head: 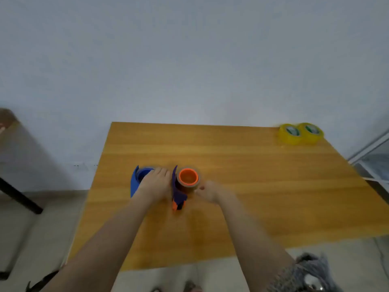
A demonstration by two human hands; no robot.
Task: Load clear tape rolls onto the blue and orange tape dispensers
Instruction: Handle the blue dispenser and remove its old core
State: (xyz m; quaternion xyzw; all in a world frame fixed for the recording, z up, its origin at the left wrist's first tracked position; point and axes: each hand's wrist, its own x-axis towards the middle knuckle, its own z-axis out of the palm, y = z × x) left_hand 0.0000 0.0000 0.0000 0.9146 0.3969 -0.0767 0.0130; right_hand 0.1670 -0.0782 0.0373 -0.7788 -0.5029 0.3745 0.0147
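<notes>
Two blue and orange tape dispensers lie side by side near the middle of the wooden table [252, 186]. My left hand [156, 183] lies over the left dispenser [135, 182] and covers its spool. The right dispenser [179, 197] shows an orange spool [188, 177] with a clear tape roll around it. My right hand [208, 191] is just right of that roll, fingers curled, and seems to pinch the roll's edge or a tape end; blur hides the contact. Two yellowish clear tape rolls [301, 133] stand at the table's far right corner.
The table's back edge stands against a pale wall. A dark-legged piece of furniture [19, 197] is at the left, and a glass-fronted unit [372, 163] is at the right. The floor shows below the table's near edge.
</notes>
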